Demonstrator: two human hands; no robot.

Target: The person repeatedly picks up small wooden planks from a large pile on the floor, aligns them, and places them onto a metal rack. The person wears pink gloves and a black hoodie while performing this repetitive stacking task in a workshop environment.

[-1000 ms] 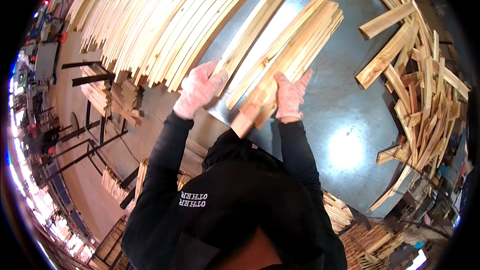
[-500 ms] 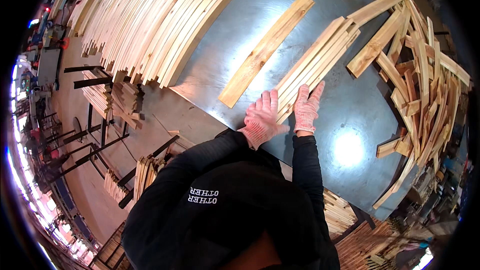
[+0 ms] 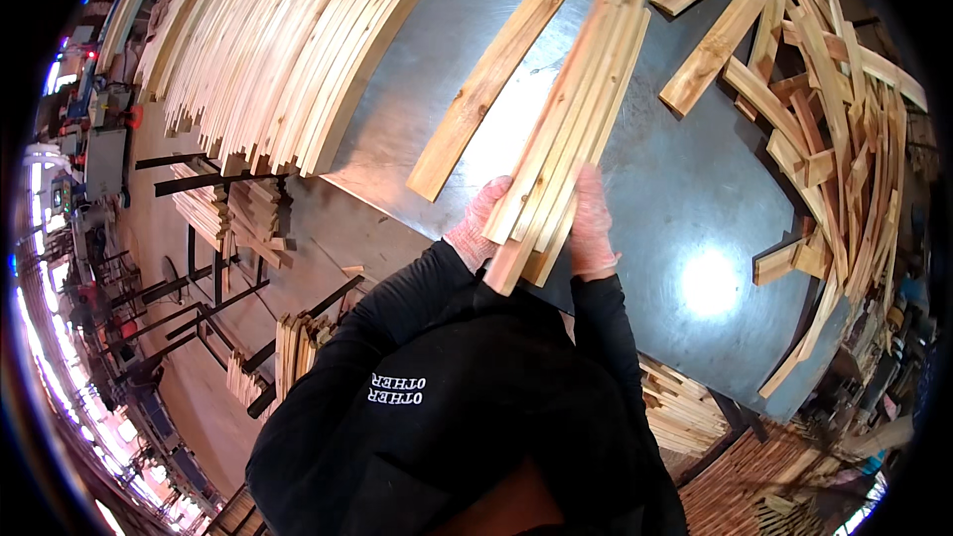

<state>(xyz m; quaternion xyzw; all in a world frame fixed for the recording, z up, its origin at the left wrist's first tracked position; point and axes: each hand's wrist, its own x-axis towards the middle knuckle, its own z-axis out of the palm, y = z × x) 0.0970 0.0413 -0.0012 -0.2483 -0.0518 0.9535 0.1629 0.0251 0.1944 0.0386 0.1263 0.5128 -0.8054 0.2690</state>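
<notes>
A broad blue-grey metal tabletop (image 3: pixel 650 223) spreads across the middle and right, a bright patch of light reflected near its right-hand side. At the upper left, a long, tightly packed row of pale wooden boards (image 3: pixel 288 55) slants across, its near ends uneven. On the right lies a jumbled heap of yellowish wooden offcuts (image 3: pixel 844 159), crossing at many angles, with 2 or more pieces jutting inward over the metal. Between the row and the heap is a bundle of at least 4 narrow pale wooden strips (image 3: pixel 564 134), near the person's body, pointing away and leaning slightly right, its near ends staggered. Just left of it, apart and roughly parallel, 1 flat knotty yellow-brown board (image 3: pixel 491 84) lies on the tabletop. The 2 hands wear pinkish knitted gloves and grasp the bundle from opposite sides near its close end: the left hand (image 3: pixel 478 225) presses its left edge, most fingers hidden by the wood; the right hand (image 3: pixel 593 223) has its fingers extended along the right edge, their exact curl impossible to tell.
</notes>
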